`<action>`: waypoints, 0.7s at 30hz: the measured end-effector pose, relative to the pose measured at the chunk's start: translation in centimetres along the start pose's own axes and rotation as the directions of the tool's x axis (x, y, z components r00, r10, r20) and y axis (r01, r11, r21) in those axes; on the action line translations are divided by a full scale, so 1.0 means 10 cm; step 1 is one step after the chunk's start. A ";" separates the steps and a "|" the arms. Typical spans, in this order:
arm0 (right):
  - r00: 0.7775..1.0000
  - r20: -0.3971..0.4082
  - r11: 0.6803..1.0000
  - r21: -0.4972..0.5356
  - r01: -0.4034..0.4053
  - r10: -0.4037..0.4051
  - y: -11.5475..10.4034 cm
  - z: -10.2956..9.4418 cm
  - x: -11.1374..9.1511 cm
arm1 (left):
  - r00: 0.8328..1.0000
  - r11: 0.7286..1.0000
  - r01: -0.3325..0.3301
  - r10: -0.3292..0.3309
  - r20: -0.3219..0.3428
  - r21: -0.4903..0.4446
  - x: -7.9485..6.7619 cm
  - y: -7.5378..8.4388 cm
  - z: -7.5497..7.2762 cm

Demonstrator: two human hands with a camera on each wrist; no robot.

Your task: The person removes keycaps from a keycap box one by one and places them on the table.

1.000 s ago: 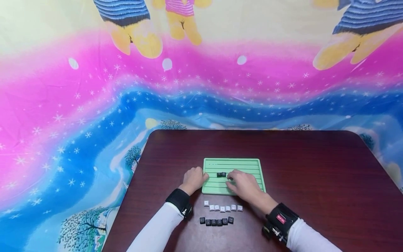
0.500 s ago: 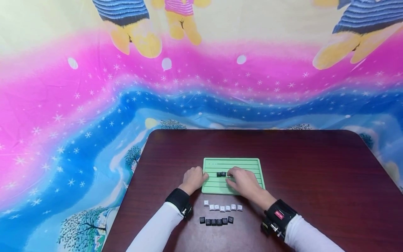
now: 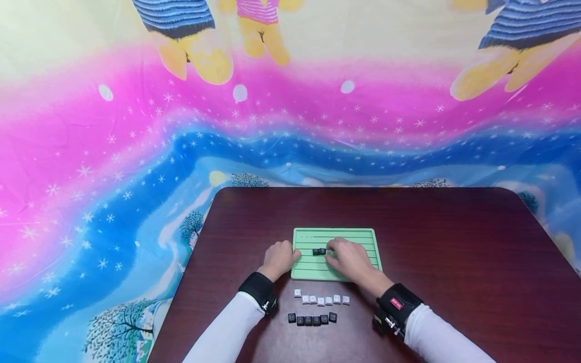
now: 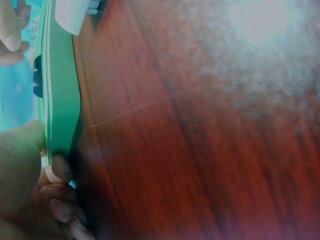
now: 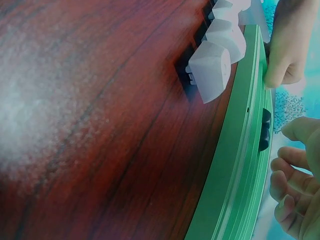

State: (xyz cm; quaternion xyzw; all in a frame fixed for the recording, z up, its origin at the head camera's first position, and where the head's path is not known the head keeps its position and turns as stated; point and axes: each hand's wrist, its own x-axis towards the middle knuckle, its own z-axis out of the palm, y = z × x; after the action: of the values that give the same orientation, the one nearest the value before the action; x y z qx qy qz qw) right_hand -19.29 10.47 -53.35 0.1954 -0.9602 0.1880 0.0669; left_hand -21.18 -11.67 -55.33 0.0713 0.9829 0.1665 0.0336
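Note:
A light green grooved tray (image 3: pixel 313 272) lies on the table, with two black keycaps (image 3: pixel 319 251) side by side near its middle. My left hand (image 3: pixel 278 258) grips the tray's left edge. In the left wrist view its thumb (image 4: pixel 35 134) is on the rim and its fingers (image 4: pixel 62 167) are bent at the outer corner. Over the tray, my right hand (image 3: pixel 350 258) has its fingertips close to the right-hand keycap. The right wrist view shows those fingers (image 5: pixel 295 182) loosely bent, with nothing between them and the thumb.
In front of the tray, several white keycaps (image 3: pixel 321 301) form an uneven row. Nearer the person sits a row of several black keycaps (image 3: pixel 308 320). All lie on a dark brown table (image 3: pixel 454 262), with a patterned cloth (image 3: pixel 290 116) behind it.
My right hand and forearm have shifted slightly left, bringing the fingertips closer to the keycaps on the tray. The left hand, tray and keycaps stay in place.

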 end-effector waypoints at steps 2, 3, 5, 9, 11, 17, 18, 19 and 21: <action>1.000 0.010 1.000 0.000 -0.005 0.005 0.00 0.00 0.01 | 1.000 1.000 -0.005 0.005 -0.008 -0.002 0.00 -0.01 0.01; 1.000 0.017 1.000 0.000 -0.008 0.008 0.00 0.01 0.02 | 1.000 1.000 -0.008 0.008 -0.010 -0.004 0.00 -0.01 0.01; 1.000 0.027 1.000 0.003 -0.010 0.010 -0.01 0.01 0.04 | 1.000 1.000 -0.010 0.010 -0.014 -0.006 0.00 -0.01 0.01; 0.999 0.038 1.000 -0.005 -0.007 0.007 -0.02 0.02 0.07 | 1.000 1.000 -0.001 0.001 -0.003 -0.004 0.00 0.00 0.00; 0.999 0.042 1.000 -0.012 -0.008 0.009 -0.01 0.03 0.08 | 1.000 1.000 0.005 -0.005 0.004 -0.004 0.00 0.00 -0.01; 0.998 0.055 1.000 -0.010 -0.017 0.018 -0.02 0.05 0.11 | 1.000 1.000 -0.004 0.004 -0.012 0.000 0.00 -0.01 0.02; 0.998 0.054 1.000 -0.010 -0.017 0.017 -0.02 0.05 0.11 | 1.000 1.000 -0.005 0.005 -0.014 0.001 0.00 -0.01 0.02; 0.998 0.053 1.000 -0.010 -0.016 0.016 -0.03 0.05 0.12 | 1.000 1.000 -0.006 0.006 -0.012 0.002 0.01 -0.01 0.02; 0.999 0.050 1.000 -0.010 -0.015 0.015 -0.03 0.06 0.12 | 1.000 1.000 -0.001 0.001 -0.005 0.006 0.01 -0.01 0.02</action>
State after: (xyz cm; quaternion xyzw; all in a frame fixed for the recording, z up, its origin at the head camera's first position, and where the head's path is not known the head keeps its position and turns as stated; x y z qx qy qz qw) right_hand -20.28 9.59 -53.55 0.1925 -0.9639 0.1790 0.0422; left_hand -21.25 -11.70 -55.52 0.0716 0.9834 0.1639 0.0306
